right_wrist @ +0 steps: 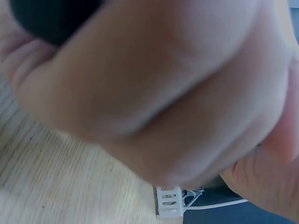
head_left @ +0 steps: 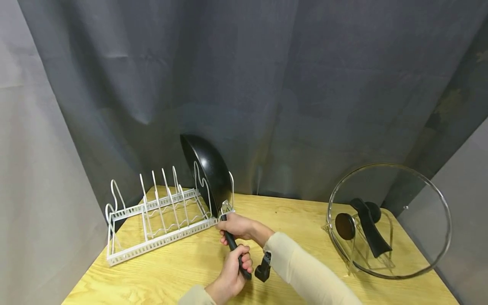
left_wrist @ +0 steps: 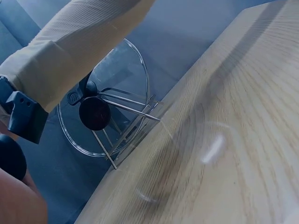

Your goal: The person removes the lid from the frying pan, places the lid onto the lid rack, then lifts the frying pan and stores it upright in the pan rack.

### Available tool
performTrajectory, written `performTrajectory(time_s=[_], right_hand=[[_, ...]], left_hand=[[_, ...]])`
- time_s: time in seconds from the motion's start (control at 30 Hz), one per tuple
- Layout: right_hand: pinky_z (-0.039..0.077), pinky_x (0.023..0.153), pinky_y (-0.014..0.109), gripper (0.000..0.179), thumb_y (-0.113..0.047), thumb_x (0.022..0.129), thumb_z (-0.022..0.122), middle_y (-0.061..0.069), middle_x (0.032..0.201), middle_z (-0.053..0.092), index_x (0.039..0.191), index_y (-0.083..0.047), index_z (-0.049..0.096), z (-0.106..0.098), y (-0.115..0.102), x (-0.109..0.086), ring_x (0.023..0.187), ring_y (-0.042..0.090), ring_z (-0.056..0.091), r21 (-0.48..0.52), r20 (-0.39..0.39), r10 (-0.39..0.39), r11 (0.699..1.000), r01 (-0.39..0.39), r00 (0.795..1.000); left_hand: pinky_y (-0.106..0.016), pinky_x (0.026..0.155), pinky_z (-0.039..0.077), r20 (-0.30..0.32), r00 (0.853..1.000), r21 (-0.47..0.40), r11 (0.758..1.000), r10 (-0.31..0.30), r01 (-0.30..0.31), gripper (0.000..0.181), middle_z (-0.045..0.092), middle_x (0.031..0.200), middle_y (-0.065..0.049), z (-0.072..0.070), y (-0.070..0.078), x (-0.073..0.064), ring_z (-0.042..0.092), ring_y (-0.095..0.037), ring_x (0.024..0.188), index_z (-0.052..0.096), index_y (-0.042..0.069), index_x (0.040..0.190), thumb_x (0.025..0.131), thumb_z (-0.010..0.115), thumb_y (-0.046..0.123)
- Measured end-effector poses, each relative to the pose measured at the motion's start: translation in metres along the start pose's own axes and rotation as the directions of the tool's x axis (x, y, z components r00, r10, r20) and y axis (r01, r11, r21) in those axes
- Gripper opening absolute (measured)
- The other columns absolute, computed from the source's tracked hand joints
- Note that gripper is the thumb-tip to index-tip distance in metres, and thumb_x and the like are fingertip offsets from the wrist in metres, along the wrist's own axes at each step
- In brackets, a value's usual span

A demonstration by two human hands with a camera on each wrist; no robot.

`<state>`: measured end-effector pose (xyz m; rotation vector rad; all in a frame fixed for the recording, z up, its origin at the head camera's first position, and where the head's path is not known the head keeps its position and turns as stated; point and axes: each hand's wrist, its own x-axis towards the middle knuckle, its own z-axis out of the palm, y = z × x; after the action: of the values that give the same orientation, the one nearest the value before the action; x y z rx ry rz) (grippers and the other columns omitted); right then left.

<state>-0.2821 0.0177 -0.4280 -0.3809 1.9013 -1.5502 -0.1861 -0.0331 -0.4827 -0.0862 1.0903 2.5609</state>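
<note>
A black wok (head_left: 213, 169) is tipped up on its side at the right end of a white wire rack (head_left: 164, 241), its hollow side facing left. Its black handle (head_left: 231, 241) slopes down toward me. Near the wok's metal bracket, my right hand (head_left: 240, 226) grips the upper part of the handle. My left hand (head_left: 233, 269) is wrapped round the handle's lower end. Large and blurred fingers (right_wrist: 163, 102) fill most of the right wrist view, with a corner of the rack (right_wrist: 169, 203) below them.
On the right, a large glass lid (head_left: 444, 203) with a black handle (head_left: 370, 228) leans upright in a wire stand (head_left: 352, 250). A dark brown round knob (head_left: 345, 226) is beside that handle. Behind the wooden table (head_left: 282, 220) hangs a dark grey curtain (head_left: 305, 106).
</note>
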Motion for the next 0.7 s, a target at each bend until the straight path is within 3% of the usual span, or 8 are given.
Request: performTrajectory(time_s=[0.4, 0.7], right_hand=[[0.049, 0.047, 0.023, 0.022, -0.005, 0.091, 0.049, 0.005, 0.060, 0.048, 0.068, -0.003, 0.047, -0.0035, 0.0004, 0.0010, 0.048, 0.012, 0.054, -0.012, 0.019, 0.014, 1.000, -0.013, 1.000], [0.049, 0.047, 0.023, 0.022, -0.007, 0.091, 0.051, 0.005, 0.060, 0.047, 0.070, -0.003, 0.047, -0.0016, 0.0053, 0.0026, 0.047, 0.012, 0.054, -0.018, -0.016, 0.010, 1.000, -0.010, 1.000]], left_hand=[[-0.013, 0.044, 0.035, -0.001, 1.000, 0.013, 1.000, 0.002, -0.002, 0.023, 0.033, 0.053, 0.010, -0.0013, -0.0003, 0.0025, 0.033, 0.001, 0.044, 0.039, 0.017, 0.066, 0.087, 0.046, 0.009], [-0.015, 0.046, 0.037, -0.028, 1.000, 0.042, 0.999, 0.000, 0.001, 0.024, 0.037, 0.052, 0.010, -0.0064, -0.0040, 0.0053, 0.037, 0.000, 0.043, 0.041, 0.017, 0.065, 0.086, 0.048, 0.010]])
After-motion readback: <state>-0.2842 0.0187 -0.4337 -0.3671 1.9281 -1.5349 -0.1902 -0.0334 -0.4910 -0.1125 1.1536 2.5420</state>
